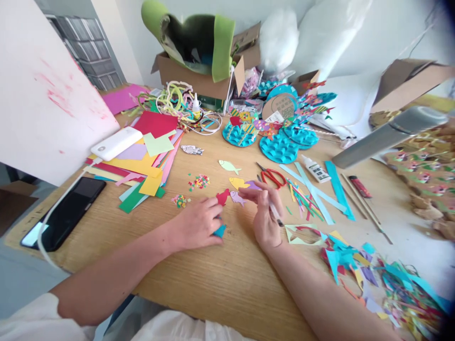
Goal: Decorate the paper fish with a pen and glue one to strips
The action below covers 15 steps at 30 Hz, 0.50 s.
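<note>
A piece of blue paper (219, 231) lies on the table, mostly under the bent fingers of my left hand (201, 220), which hold it down. My right hand (267, 215) grips a pen (276, 216) with a pale barrel and a dark end, slanting across the palm. Paper fish lie just beyond my hands: a red one (222, 197), a lilac one (237, 198), a yellow one (237, 183) and a pale green one (229, 166). A purple piece (253, 185) is partly covered by my right fingers. Farther back is a grey patterned fish (192, 150).
Red-handled scissors (273, 178), a glue bottle (315, 169) and paper strips (316, 192) lie right. Scraps (350, 260) spread at front right. Small confetti (199, 182) lies near my left hand. Coloured sheets (156, 137), a phone (66, 213) and a grey flask (389, 137) flank the area.
</note>
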Motion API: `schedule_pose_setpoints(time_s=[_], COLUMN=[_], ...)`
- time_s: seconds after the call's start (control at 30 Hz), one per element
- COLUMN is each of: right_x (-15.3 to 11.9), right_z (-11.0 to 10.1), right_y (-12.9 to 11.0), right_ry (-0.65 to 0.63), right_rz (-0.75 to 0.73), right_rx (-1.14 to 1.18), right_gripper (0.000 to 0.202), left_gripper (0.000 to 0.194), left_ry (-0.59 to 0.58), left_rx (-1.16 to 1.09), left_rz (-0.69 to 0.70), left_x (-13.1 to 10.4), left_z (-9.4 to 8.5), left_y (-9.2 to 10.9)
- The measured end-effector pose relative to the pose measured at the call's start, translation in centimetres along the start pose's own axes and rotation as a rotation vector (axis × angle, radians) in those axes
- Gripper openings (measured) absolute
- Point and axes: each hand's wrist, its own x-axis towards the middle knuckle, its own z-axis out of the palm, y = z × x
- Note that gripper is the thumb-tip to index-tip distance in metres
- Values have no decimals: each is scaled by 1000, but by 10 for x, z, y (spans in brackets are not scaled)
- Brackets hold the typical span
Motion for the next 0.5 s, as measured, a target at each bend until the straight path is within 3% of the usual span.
schedule_pose_setpoints(time_s=[0.13,0.27,0.4,0.5], right_x=[-6,-1,7,8], right_z=[-2,-2,0,-3], right_y=[-2,-2,-4,-5], right_ry=[-149,-358,-549,-610], right_rz=[-127,-219,-353,-431], right_rx=[-165,-293,-469,-587], right_gripper=[20,21,23,22], left_gripper=[25,24,18,12], left_ry=[9,25,95,104], left_rx=[85,140,147,118], left_rz=[32,49,176,239], left_x=[0,-2,-4,-4], left_z=[4,15,20,17], left_y=[21,40,43,39])
